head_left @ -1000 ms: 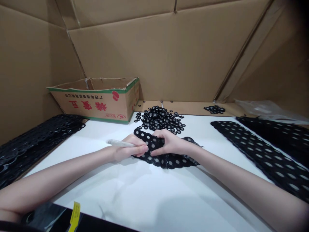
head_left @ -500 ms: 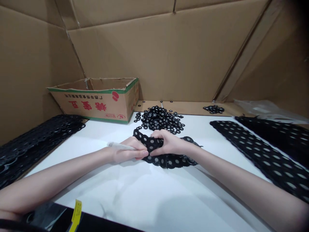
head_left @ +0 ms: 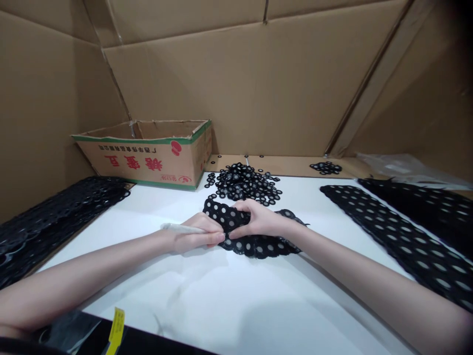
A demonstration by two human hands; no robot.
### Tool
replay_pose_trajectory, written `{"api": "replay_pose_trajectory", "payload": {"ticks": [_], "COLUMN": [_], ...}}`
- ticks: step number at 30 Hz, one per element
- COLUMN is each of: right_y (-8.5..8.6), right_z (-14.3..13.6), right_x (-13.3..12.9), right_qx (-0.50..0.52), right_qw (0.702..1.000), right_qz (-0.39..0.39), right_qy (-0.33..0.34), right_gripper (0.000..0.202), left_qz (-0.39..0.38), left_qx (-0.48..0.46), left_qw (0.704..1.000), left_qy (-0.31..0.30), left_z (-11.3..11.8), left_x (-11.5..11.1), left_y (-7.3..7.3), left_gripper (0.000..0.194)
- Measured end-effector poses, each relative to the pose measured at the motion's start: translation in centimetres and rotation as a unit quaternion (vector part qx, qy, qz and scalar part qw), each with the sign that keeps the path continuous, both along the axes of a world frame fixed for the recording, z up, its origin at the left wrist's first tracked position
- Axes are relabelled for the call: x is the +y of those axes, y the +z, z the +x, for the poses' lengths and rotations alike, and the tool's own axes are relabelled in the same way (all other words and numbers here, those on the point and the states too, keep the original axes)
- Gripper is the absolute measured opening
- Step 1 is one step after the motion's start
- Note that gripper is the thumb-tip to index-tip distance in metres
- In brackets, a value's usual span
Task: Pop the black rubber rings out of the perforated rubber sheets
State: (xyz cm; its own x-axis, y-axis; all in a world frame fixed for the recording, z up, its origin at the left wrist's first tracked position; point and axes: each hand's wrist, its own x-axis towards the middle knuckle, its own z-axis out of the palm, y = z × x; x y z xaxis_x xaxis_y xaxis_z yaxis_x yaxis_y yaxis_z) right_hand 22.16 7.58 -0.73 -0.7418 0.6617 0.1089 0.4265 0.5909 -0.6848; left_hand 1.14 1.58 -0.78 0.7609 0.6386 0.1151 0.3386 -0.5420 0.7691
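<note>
My left hand (head_left: 199,233) is closed around a whitish pen-like tool (head_left: 181,228), its back end pointing left and its tip hidden by the fingers. Those fingertips rest at the edge of a black lace strip (head_left: 254,246) with rows of pale round spots. Curled over the middle of the same strip, my right hand (head_left: 258,219) grips a fold between thumb and fingers. The strip bends back on itself, and part of it lies behind my right hand. Just beyond it sits a heap of small black rings (head_left: 244,182).
An open cardboard box (head_left: 148,160) stands at the back left. Black lace pieces (head_left: 66,207) are stacked at the left, and spotted strips (head_left: 399,231) lie at the right. A smaller ring pile (head_left: 325,167) and clear plastic (head_left: 406,167) are at the back right. Cardboard walls (head_left: 236,88) enclose the white table (head_left: 236,301).
My left hand has shifted slightly left with the pen-like tool, which lies lower. The strip's left part is opened out flatter, showing more spots. My right hand has barely moved.
</note>
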Motion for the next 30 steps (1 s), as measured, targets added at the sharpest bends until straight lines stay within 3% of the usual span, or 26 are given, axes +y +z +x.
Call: {"api": "replay_pose_trajectory", "payload": {"ticks": [6, 10, 17, 25, 30], "right_y": [-0.13, -0.07, 0.42, 0.26, 0.26], "right_z": [0.03, -0.03, -0.18, -0.23, -0.12], "right_x": [0.25, 0.1, -0.35, -0.38, -0.33], "right_qx": [-0.014, -0.001, -0.037, -0.02, -0.019], "right_qw": [1.0, 1.0, 0.998, 0.998, 0.998], "right_qz": [0.004, -0.001, -0.032, -0.057, -0.063], "right_qy": [0.018, 0.017, -0.034, -0.023, -0.02], "right_gripper": [0.045, 0.038, 0.042, 0.03, 0.029], "left_qz": [0.017, 0.047, 0.089, 0.03, 0.045], "left_qx": [-0.032, -0.023, -0.022, -0.06, -0.057], "left_qw": [0.999, 0.997, 0.992, 0.995, 0.994], "left_qy": [0.034, 0.055, 0.082, 0.08, 0.077], "left_z": [0.08, 0.03, -0.02, -0.48, -0.3], "left_x": [-0.07, -0.18, -0.35, 0.01, -0.01], "left_y": [-0.09, -0.14, -0.17, -0.3, -0.41], "left_gripper": [0.048, 0.047, 0.046, 0.048, 0.046]}}
